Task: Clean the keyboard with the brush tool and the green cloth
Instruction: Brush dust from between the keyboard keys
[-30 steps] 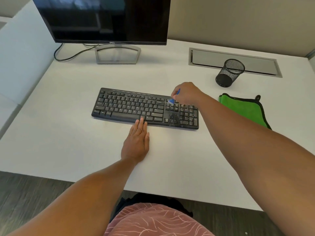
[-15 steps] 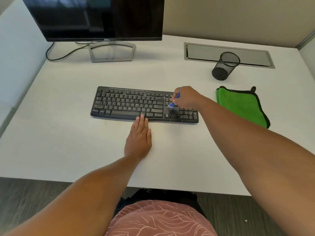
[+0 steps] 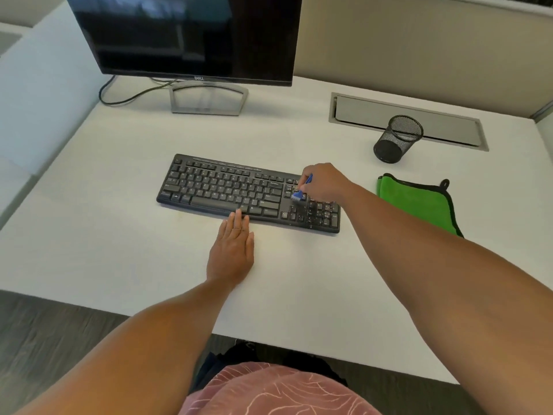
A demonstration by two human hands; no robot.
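A black keyboard [image 3: 227, 190] lies across the middle of the white desk [image 3: 119, 250]. My right hand [image 3: 324, 182] grips a small blue brush [image 3: 300, 190], whose bristles touch the keys just left of the number pad. Specks of dirt show on the keys around the number pad. My left hand [image 3: 233, 250] lies flat on the desk, its fingertips touching the keyboard's front edge near the space bar. A green cloth [image 3: 419, 205] with black trim lies flat to the right of the keyboard, apart from both hands.
A dark monitor [image 3: 185, 37] on a silver stand [image 3: 208, 98] is at the back left, with a cable [image 3: 119, 97] trailing left. A black mesh pen cup [image 3: 396, 139] stands at the back right before a metal cable tray [image 3: 419, 118]. The desk's front edge runs below my forearms.
The brush has moved down from the keyboard's top edge onto the keys left of the number pad. My left hand stays at the front edge. The camera has shifted.
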